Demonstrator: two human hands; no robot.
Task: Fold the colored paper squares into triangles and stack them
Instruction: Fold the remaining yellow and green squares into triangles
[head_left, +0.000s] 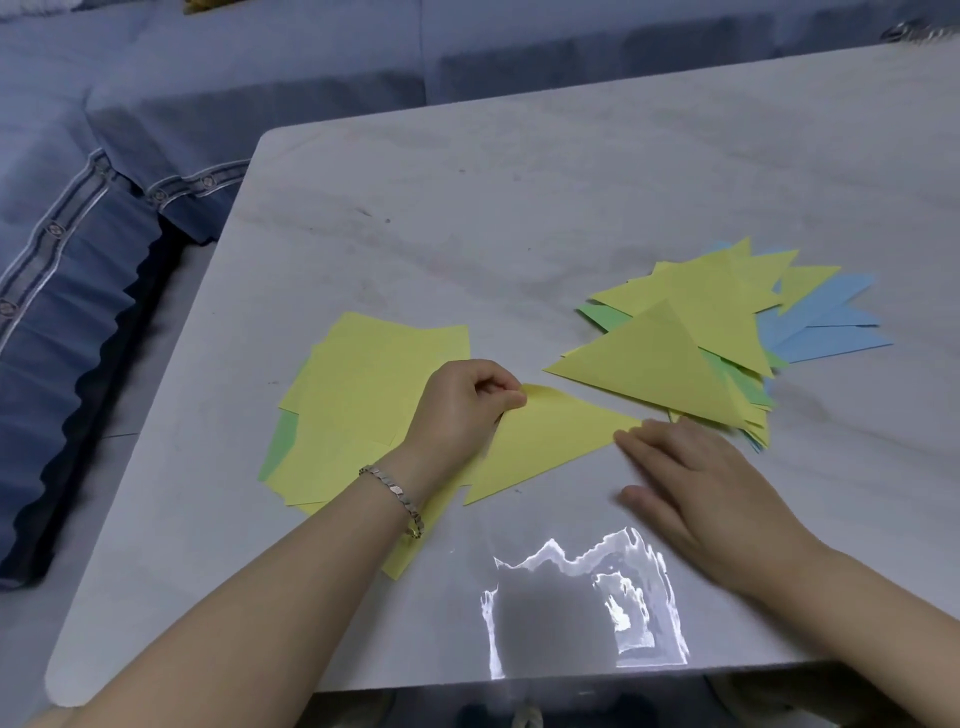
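Head view:
Step in hand: we are creasing a yellow sheet (540, 441) into a triangle, just in front of the stack of unfolded squares (374, 384).
Left hand (460, 410): fingers curled, pinching the sheet's top corner.
Right hand (691, 483): open and flat, fingertips pressing the sheet's right tip; motion blur hides finer detail.
Finished pile (691, 332): yellow, green and blue triangles, fanned loosely, right of the sheet.
Next move, as we judge: run the crease flat, then lift the triangle onto the pile.
Edges: the table (467, 218) edge lies near the wrists.
Open room: bare tabletop beyond both piles.
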